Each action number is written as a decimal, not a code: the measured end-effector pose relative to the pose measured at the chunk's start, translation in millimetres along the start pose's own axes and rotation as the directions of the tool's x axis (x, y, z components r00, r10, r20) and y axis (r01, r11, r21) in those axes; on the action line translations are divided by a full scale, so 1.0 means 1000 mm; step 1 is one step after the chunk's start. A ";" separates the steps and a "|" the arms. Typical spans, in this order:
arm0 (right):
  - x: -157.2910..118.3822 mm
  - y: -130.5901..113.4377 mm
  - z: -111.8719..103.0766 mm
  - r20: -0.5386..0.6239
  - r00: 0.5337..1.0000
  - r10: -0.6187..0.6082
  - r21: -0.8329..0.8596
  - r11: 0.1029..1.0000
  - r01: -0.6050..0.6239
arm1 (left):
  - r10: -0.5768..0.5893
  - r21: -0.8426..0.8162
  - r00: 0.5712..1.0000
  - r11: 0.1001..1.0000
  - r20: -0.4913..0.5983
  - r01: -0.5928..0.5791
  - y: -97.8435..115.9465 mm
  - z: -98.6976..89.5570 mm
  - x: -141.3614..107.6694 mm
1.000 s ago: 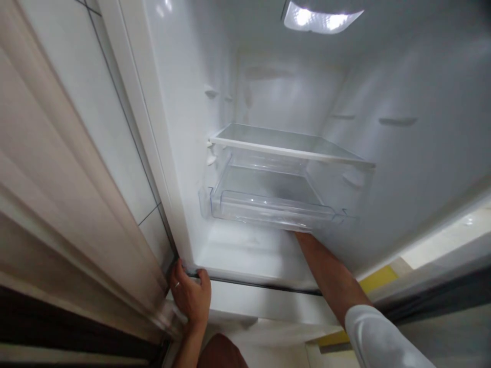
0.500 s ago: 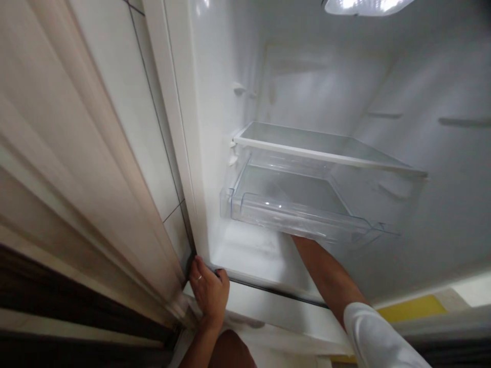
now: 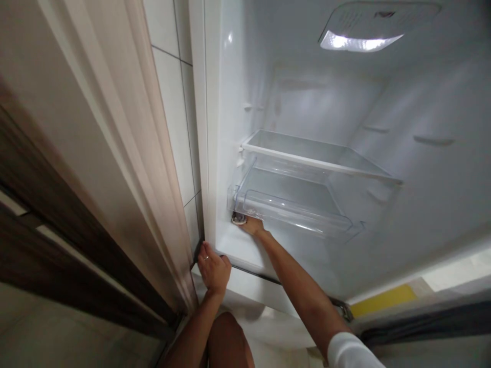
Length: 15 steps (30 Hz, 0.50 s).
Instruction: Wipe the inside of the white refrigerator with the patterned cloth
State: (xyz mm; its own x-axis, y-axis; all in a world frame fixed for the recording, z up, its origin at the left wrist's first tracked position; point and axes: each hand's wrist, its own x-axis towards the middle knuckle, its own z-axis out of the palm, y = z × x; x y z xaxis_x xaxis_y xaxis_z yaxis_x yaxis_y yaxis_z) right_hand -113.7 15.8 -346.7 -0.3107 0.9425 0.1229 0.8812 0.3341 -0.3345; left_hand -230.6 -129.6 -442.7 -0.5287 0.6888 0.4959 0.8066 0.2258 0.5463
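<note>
My right hand (image 3: 253, 224) reaches into the fridge below the clear drawer (image 3: 295, 212), near the left inner wall. Its fingers wrap round a small greyish object with a pale rim (image 3: 239, 219), partly hidden by the drawer's front. The object is too blurred to name. My left hand (image 3: 215, 268) rests on the front left bottom corner of the fridge frame, its fingers bent over the edge, a ring on one finger. Whether that hand holds anything does not show. Above the drawer sits a glass shelf (image 3: 318, 153).
A lit lamp panel (image 3: 360, 41) is at the top of the fridge. A wooden door frame (image 3: 153, 153) and white tiles (image 3: 174, 122) stand to the left. At the lower right are a yellow patch (image 3: 383, 300) and dark cloth (image 3: 425, 324).
My right hand has come into sight, moving from deep under the drawer to the left wall, with the greyish object now visible. My left hand stays at the corner. The view has shifted.
</note>
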 end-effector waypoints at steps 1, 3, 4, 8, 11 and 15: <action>-0.007 -0.001 0.004 0.013 1.000 -0.019 0.009 1.000 0.019 | 0.008 0.026 1.000 1.000 0.003 -0.008 0.001 0.000 0.000; -0.024 -0.003 0.012 0.025 0.998 -0.050 0.031 0.998 0.049 | 0.014 0.079 1.000 0.997 0.005 -0.014 0.003 -0.001 0.001; -0.033 -0.005 0.015 0.028 0.998 -0.059 0.041 0.997 0.058 | 0.013 0.109 1.000 0.994 0.006 -0.013 0.004 -0.001 0.001; -0.060 -0.012 0.022 0.045 0.996 -0.079 0.087 0.993 0.075 | 0.015 0.246 1.000 0.969 0.020 -0.020 0.006 0.000 0.004; -0.072 -0.014 0.029 0.014 0.996 -0.087 0.192 0.978 0.083 | 0.033 0.316 0.999 0.948 0.019 -0.037 0.007 0.001 0.004; -0.075 -0.010 0.044 -0.224 0.974 0.027 0.663 0.736 0.132 | 0.050 0.368 0.999 0.929 0.011 -0.050 0.005 0.001 0.003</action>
State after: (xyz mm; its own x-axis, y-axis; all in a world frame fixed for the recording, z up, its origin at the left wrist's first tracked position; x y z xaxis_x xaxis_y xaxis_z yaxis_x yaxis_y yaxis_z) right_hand -114.7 -58.1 -394.3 -0.1988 0.9264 0.3199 0.3716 0.3733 -0.8500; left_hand -227.7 -125.4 -439.3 -0.4850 0.7067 0.5152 0.8728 0.4282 0.2343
